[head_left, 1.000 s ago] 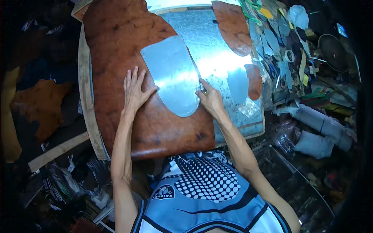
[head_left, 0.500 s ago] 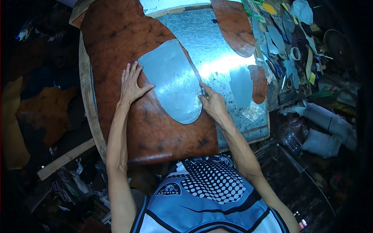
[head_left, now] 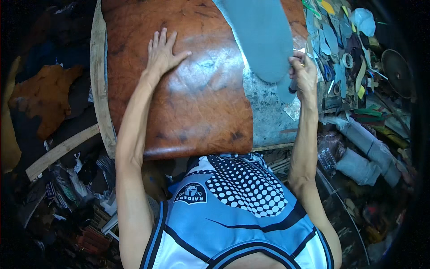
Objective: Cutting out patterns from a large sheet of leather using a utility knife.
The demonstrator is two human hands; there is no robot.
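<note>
My left hand [head_left: 161, 56] lies flat with fingers spread on a large sheet of brown mottled leather [head_left: 197, 112]. My right hand [head_left: 304, 78] is closed at the right edge of a rounded grey template [head_left: 264, 42], which is lifted off the leather. Below that fist sticks out the dark end of a small tool [head_left: 293, 86], whose kind I cannot make out. Part of a smaller grey template [head_left: 285, 92] shows on the metal sheet [head_left: 268, 121], beneath the raised one.
Along the table's right side lie many cut pieces, tools and a roll of tape [head_left: 347, 60]. A wooden edge [head_left: 99, 80] borders the leather on the left. Wrapped white bundles [head_left: 365, 166] lie at the lower right, and leather scraps [head_left: 49, 94] hang at the left.
My right hand has moved right and away from me, taking the large grey template up off the leather. My left hand has shifted farther up the leather, away from the template.
</note>
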